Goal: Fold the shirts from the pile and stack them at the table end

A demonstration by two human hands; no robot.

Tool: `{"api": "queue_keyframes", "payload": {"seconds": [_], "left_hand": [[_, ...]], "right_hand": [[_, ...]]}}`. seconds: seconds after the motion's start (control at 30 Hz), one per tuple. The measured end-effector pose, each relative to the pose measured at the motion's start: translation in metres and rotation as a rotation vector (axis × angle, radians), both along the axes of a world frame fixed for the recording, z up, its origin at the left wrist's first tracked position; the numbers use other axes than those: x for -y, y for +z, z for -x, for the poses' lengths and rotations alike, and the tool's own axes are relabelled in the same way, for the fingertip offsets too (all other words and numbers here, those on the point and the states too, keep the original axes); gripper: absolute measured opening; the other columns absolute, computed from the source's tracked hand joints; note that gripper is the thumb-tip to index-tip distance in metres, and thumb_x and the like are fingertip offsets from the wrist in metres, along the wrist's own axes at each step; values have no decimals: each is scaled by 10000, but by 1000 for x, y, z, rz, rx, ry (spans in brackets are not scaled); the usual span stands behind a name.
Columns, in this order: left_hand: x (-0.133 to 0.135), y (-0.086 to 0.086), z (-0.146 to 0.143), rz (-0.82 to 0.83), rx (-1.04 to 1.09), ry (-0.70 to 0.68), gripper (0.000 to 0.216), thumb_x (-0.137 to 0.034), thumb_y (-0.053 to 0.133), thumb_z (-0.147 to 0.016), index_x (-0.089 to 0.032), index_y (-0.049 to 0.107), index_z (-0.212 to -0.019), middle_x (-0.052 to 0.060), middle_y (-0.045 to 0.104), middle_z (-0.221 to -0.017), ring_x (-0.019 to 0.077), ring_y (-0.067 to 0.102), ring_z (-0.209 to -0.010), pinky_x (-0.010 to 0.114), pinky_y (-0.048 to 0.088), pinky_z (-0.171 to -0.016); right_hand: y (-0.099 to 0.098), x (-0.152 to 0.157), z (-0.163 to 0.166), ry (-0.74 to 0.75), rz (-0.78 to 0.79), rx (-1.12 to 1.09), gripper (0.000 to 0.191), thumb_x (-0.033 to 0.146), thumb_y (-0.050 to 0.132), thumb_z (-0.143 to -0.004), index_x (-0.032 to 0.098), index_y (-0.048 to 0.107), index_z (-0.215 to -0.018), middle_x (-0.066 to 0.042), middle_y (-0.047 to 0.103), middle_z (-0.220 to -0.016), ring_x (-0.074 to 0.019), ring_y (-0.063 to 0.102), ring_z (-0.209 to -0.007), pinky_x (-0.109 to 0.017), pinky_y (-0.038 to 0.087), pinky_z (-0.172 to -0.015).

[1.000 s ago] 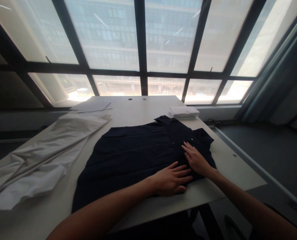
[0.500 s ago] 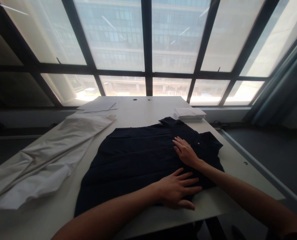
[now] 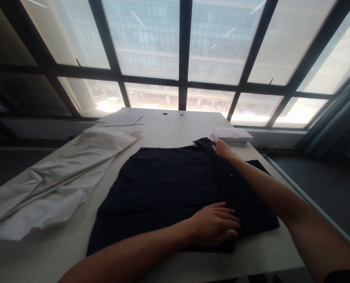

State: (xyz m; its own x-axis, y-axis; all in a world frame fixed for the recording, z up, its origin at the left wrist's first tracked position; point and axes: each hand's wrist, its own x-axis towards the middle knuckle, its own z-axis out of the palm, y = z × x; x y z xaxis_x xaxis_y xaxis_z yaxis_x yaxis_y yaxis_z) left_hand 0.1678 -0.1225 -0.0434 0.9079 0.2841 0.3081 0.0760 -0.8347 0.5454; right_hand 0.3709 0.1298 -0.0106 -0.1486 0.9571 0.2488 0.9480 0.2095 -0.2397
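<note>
A dark navy shirt lies spread flat on the white table. My left hand rests palm down on the shirt's near edge, fingers slightly curled and apart. My right hand is stretched out to the shirt's far corner, near the collar, with its fingers on the cloth there; whether it pinches the fabric is unclear.
A crumpled white garment sprawls over the table's left side. A small stack of folded white cloth sits at the far right corner. Sheets of paper lie at the far left. Large windows stand behind the table.
My right hand has slid away from me across the shirt, from its middle right to the far collar corner. My left hand has stayed on the near edge.
</note>
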Motion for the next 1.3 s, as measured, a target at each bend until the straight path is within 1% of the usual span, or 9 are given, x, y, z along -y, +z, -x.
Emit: {"api": "queue_keyframes", "payload": {"seconds": [0.13, 0.3, 0.5, 0.6, 0.7, 0.8, 0.93, 1.07, 1.3], "left_hand": [[-10, -7, -2, -17, 114, 217, 313, -255, 474, -1016, -208, 690, -1237, 63, 699, -1311, 205, 557, -1343, 403, 297, -1223], [-17, -13, -2, 81, 176, 454, 302, -191, 548, -938, -197, 715, -1189, 45, 709, -1294, 199, 587, -1304, 391, 340, -1208], [-18, -9, -2, 271, 247, 599, 295, -156, 555, -921, -198, 731, -1155, 46, 717, -1277, 193, 598, -1290, 373, 372, -1199], [-19, -6, -2, 330, 308, 612, 288, -136, 543, -926, -200, 734, -1133, 40, 733, -1241, 187, 621, -1252, 358, 405, -1174], [-20, -6, -2, 342, 368, 580, 279, -128, 539, -932, -199, 735, -1118, 37, 745, -1202, 183, 632, -1222, 337, 442, -1133], [-21, -6, -2, 358, 392, 589, 272, -126, 533, -938, -191, 738, -1105, 40, 752, -1172, 182, 633, -1204, 316, 468, -1091], [-23, -4, -2, 383, 390, 612, 269, -133, 525, -948, -199, 741, -1092, 36, 753, -1157, 186, 631, -1191, 321, 475, -1075], [-23, -4, -2, 374, 385, 609, 265, -138, 522, -946, -198, 743, -1078, 39, 750, -1152, 191, 630, -1183, 327, 475, -1070], [-25, -6, -2, 352, 386, 602, 256, -137, 522, -946, -204, 743, -1057, 37, 753, -1125, 194, 635, -1150, 340, 476, -1055]], "right_hand": [[2, -52, 7, -13, 77, 23, 364, 197, 560, -981, 78, 631, -1318, -195, 655, -1323, -295, 580, -1268, -396, 393, -1105], [-12, -94, 16, -18, 134, 40, 417, 157, 611, -932, 128, 624, -1348, -170, 653, -1343, -284, 576, -1281, -369, 404, -1105], [-23, -126, 18, -32, 188, 32, 521, 135, 623, -905, 113, 559, -1423, -188, 601, -1417, -296, 549, -1318, -368, 399, -1119], [-27, -135, 17, -22, 210, 27, 562, 114, 654, -867, 129, 560, -1421, -174, 597, -1426, -289, 551, -1315, -371, 397, -1121], [-27, -140, 15, -19, 225, 14, 654, 78, 680, -812, 120, 530, -1447, -176, 627, -1378, -270, 592, -1256, -346, 428, -1084], [-23, -141, 13, -18, 242, -5, 688, 55, 692, -771, 101, 533, -1440, -171, 696, -1240, -248, 672, -1084, -322, 501, -975], [-9, -133, 9, 27, 239, -26, 403, 104, 692, -796, 128, 705, -1198, -122, 740, -1080, -218, 697, -910, -292, 538, -854], [6, -118, 2, 89, 182, -37, 157, 188, 689, -857, 160, 745, -1002, -96, 732, -1092, -200, 681, -967, -258, 515, -879], [1, -90, -2, 4, 158, -10, 388, 187, 739, -832, 170, 664, -1213, -137, 676, -1272, -255, 616, -1202, -334, 440, -1053]]}}
